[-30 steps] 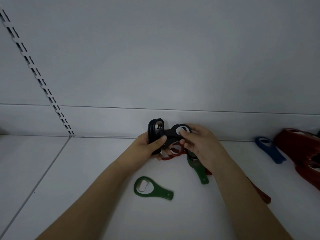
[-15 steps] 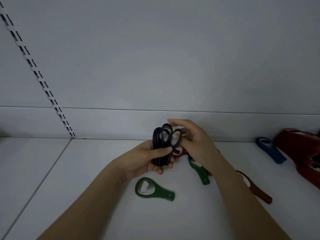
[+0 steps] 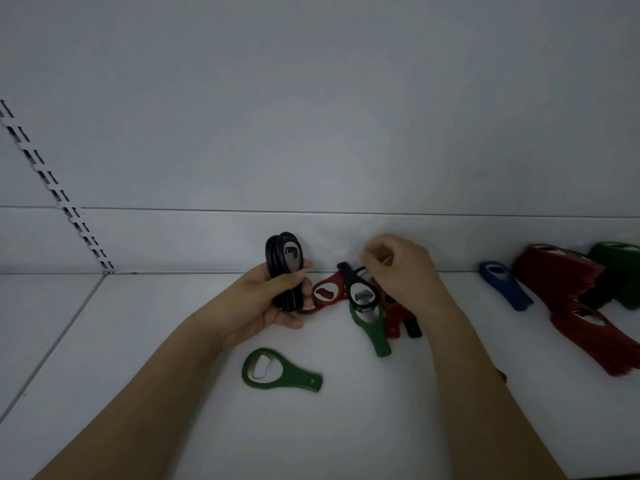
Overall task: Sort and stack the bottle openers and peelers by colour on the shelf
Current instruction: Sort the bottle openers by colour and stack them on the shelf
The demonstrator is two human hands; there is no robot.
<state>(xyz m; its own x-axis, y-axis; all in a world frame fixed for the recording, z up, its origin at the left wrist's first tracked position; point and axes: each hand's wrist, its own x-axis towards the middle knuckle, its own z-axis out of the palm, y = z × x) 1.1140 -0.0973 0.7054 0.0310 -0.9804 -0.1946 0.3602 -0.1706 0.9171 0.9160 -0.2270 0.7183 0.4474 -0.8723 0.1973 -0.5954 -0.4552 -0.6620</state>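
Your left hand grips a stack of black plastic bottle openers, held upright with the ring ends up above your thumb, in front of the low back wall of the white shelf. Your fingers and thumb are curled round the handles.

Your right hand hovers over a loose pile just to the right, fingers curled downward. It seems to pinch the ring of something thin and dark at its fingertips, but the blur there means you cannot tell whether it truly holds anything.

In that pile, a single black bottle opener with a metal insert lies on top, handle pointing to the back wall. Under it lies a green plastic bottle opener, handle pointing toward you. A red plastic bottle opener lies beside your left hand, and more red pieces show under your right palm.

Nearer to you, apart from the pile, a second green bottle opener lies flat, handle to the right.

Well to the right, a blue plastic bottle opener lies alone. Beyond it sits a stack of red openers, another red group in front of it, and a green stack at the frame edge.
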